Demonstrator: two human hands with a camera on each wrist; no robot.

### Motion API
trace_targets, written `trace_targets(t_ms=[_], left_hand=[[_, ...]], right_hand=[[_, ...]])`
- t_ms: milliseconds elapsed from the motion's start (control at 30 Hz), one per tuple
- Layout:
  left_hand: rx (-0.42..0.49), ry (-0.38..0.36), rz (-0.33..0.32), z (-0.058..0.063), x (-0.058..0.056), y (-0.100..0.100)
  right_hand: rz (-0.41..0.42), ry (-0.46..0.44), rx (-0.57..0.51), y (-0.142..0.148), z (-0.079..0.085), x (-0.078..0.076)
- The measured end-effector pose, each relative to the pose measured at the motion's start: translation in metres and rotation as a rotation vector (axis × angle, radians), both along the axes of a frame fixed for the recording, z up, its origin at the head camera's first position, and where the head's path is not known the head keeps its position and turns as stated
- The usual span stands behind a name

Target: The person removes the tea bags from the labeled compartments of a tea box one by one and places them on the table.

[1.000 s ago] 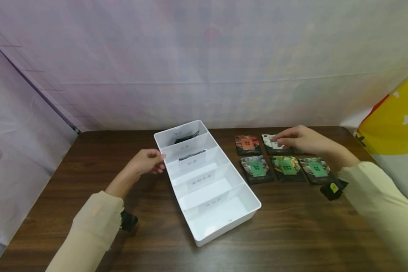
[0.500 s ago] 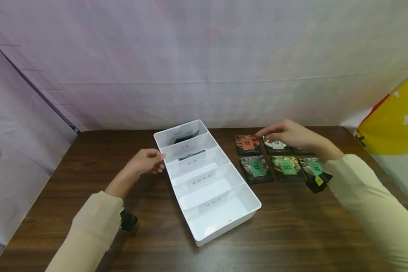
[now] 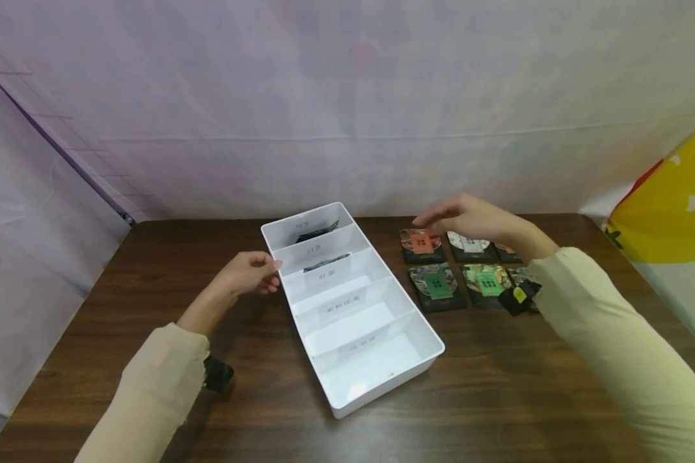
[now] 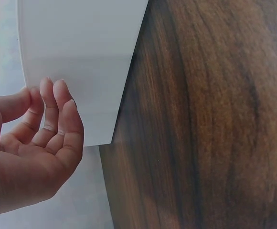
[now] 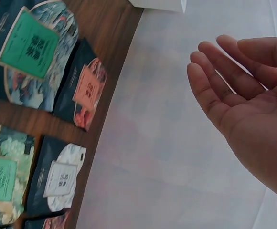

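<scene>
A white box with dividers [image 3: 385,387] lies at an angle on the table. Thumb and forefinger of my left hand [image 3: 246,274] pinch its left rim; the left wrist view shows the other fingers curled loosely beside the wall. My right hand [image 3: 475,217] hovers above the back row of sachets, holding nothing, its fingers gently bent. Under its fingertips lies a red-labelled sachet [image 3: 421,245], with a white-labelled sachet [image 3: 471,247] beside it. The front row has green-labelled sachets [image 3: 437,287]. My right wrist partly hides the rightmost ones.
Dark sachets stand in the box's two far compartments, one sachet [image 3: 318,233] at the back and another [image 3: 327,262] in front of it. Labels mark the dividers. A pale cloth [image 3: 347,109] hangs behind the brown wooden table [image 3: 498,392]. Yellow printed fabric [image 3: 677,199] is at right.
My right hand has moved left, from over the white-labelled sachet to over the red-labelled one. The left hand keeps its place on the box rim. The sachets have not moved.
</scene>
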State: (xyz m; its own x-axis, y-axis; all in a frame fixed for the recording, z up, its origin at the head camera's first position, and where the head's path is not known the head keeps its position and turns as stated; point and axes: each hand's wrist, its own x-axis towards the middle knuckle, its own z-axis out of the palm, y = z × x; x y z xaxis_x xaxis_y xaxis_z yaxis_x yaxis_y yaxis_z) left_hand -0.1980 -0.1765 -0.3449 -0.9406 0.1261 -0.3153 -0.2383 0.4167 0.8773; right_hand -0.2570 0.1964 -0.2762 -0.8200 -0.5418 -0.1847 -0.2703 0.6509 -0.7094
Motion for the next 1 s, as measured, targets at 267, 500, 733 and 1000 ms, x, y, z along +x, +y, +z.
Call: trace_targets(t_ms=[267, 500, 733, 1000], left_hand=[[0.003, -0.001, 0.001, 0.000, 0.000, 0.000], [0.011, -0.003, 0.011, -0.002, -0.001, 0.000], [0.019, -0.002, 0.008, -0.003, -0.001, 0.000], [0.020, 0.009, 0.004, -0.002, 0.000, 0.000]], right_hand=[[0.069, 0.052, 0.028, -0.017, 0.000, -0.008], [0.105, 0.034, 0.033, -0.036, -0.002, -0.011], [0.194, 0.025, 0.018, -0.056, -0.003, -0.010], [0.266, 0.008, -0.007, -0.073, -0.006, -0.006]])
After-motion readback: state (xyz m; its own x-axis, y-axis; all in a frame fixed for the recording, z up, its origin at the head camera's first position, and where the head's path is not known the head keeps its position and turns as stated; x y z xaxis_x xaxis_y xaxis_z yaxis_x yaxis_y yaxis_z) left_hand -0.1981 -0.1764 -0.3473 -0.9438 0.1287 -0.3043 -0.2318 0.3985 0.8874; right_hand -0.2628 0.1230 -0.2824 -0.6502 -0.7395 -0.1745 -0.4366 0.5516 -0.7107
